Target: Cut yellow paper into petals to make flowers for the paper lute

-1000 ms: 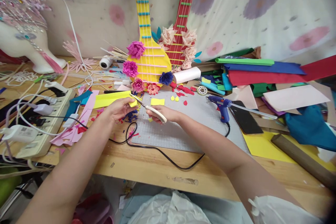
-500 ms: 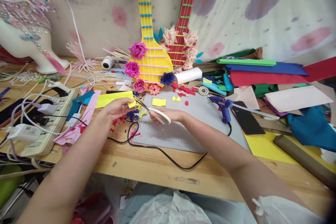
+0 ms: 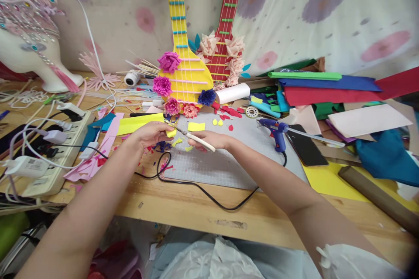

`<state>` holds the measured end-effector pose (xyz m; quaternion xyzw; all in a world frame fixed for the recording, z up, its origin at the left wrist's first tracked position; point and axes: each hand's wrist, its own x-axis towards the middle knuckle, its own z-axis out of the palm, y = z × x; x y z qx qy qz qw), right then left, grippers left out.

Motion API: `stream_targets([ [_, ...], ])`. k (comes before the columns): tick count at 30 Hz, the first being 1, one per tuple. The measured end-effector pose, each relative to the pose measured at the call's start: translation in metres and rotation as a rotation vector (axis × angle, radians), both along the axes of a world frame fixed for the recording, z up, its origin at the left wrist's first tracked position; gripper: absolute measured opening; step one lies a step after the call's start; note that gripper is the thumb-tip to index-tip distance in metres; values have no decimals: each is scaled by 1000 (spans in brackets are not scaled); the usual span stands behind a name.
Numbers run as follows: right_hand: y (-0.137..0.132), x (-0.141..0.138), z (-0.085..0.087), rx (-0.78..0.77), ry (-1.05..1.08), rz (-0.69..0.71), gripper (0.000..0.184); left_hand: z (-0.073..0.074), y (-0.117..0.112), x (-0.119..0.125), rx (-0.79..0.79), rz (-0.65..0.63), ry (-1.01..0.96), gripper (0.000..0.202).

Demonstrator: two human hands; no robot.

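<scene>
My left hand (image 3: 155, 134) pinches a small piece of yellow crepe paper (image 3: 170, 133) over the left edge of the grey cutting mat (image 3: 209, 168). In my right hand (image 3: 209, 139) are white-handled scissors (image 3: 200, 141), their blades pointing left at the yellow piece. Just behind the scissors a yellow paper rectangle (image 3: 196, 126) lies on the mat. Two small yellow petal shapes (image 3: 218, 122) and a red petal (image 3: 231, 127) are to its right. A longer yellow strip (image 3: 139, 124) lies behind my left hand.
A blue glue gun (image 3: 276, 133) rests on the mat's right side, its black cord looping across the front. Beside it lies a phone (image 3: 306, 146). A power strip (image 3: 62, 157) with plugs stands at left. Flower-trimmed yellow (image 3: 188, 78) and red (image 3: 221, 59) paper instruments lean at the back.
The scissors have turned, with their handles now more closed and lower right. A yellow scrap shows below the blades. The view has shifted slightly.
</scene>
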<state>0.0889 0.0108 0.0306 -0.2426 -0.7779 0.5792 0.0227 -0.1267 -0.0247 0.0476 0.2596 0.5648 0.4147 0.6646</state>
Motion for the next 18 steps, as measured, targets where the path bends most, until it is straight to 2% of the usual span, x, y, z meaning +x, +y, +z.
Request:
stream_targets([
  [10,3,-1,-8,-109,92,33,42,2,-1,-1,8,-15,16,12],
  [15,2,-5,-11,-254,115,-1,45,0,-1,-4,21,-24,41,10],
  [18,0,-8,-11,-263,104,-43,44,1,-3,-4,39,-24,64,13],
])
